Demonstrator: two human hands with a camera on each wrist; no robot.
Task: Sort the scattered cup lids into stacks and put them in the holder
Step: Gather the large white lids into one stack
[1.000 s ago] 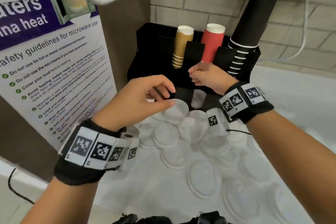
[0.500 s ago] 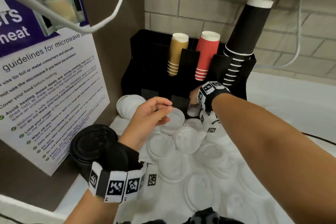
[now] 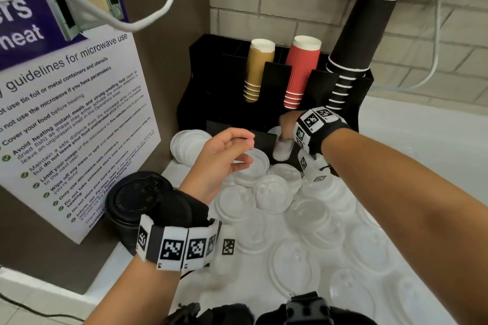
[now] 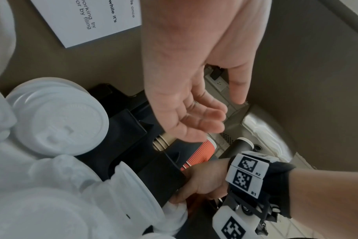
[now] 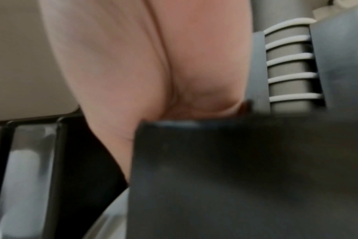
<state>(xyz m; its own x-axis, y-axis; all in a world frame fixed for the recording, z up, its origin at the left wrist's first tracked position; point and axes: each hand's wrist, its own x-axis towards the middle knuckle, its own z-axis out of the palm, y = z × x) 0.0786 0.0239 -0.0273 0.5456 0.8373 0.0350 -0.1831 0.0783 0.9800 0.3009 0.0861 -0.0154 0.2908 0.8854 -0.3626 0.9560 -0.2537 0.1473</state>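
Our right hand [image 3: 286, 124] grasps a stack of white plastic lids [image 3: 282, 149] at the black holder [image 3: 211, 92]. Our left hand [image 3: 221, 158] hovers released, holding nothing.

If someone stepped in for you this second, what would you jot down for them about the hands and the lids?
Left hand: open, holding nothing, above the loose lids.
Right hand: down at the front of the black holder, on a small white lid stack; grip hidden.
Done: one white stack leans by the holder's left side.
Left: many lids lie scattered on the counter.
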